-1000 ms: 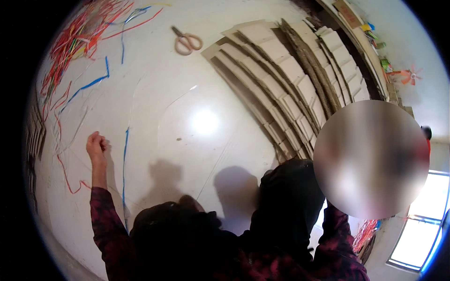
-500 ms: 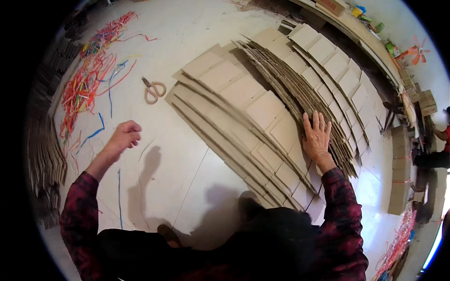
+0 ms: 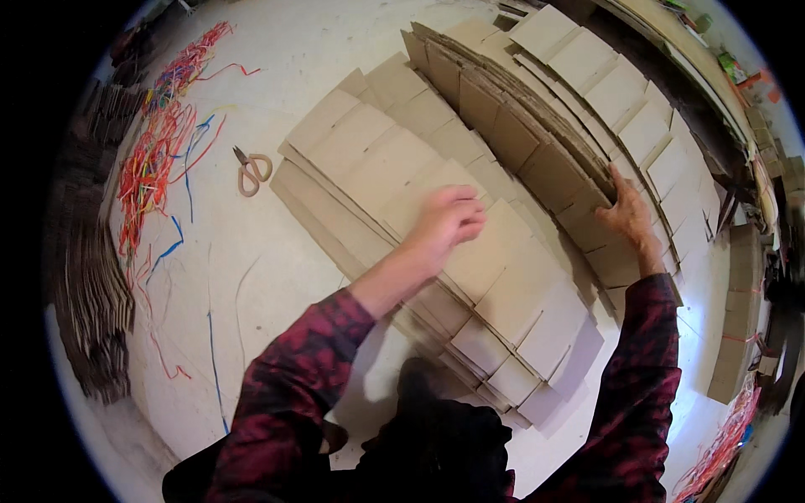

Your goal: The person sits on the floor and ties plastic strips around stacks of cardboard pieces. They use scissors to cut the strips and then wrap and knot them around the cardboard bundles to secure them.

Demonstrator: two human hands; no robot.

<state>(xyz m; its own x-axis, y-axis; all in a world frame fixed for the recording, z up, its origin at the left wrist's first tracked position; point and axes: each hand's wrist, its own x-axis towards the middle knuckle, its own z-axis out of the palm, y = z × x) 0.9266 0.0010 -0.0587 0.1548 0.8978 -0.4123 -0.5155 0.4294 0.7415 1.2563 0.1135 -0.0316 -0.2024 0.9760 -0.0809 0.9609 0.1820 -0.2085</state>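
My right hand (image 3: 633,214) grips the top edge of a batch of slotted cardboard sheets (image 3: 541,163), its thumb on the left face. The batch stands tilted up on its long edge, and its broad brown side shows. My left hand (image 3: 449,225), slightly blurred, hovers over a spread of flat cardboard sheets (image 3: 360,155) with its fingers curled in; nothing shows in them. These sheets lie overlapping on the floor in front of me. Another overlapping row of cardboard sheets (image 3: 579,63) lies beyond the upright batch, to its right.
Scissors (image 3: 251,172) lie on the floor (image 3: 277,92) at the left. A tangle of red, blue and yellow strapping strips (image 3: 155,168) is farther left, beside stacked cardboard (image 3: 88,310). Upright bundled cardboard (image 3: 738,314) and red strips (image 3: 721,444) are at the right.
My left hand has swung right, from above the floor to above the flat sheets. My right hand has moved right, and the batch of sheets beside it has tipped up onto its edge.
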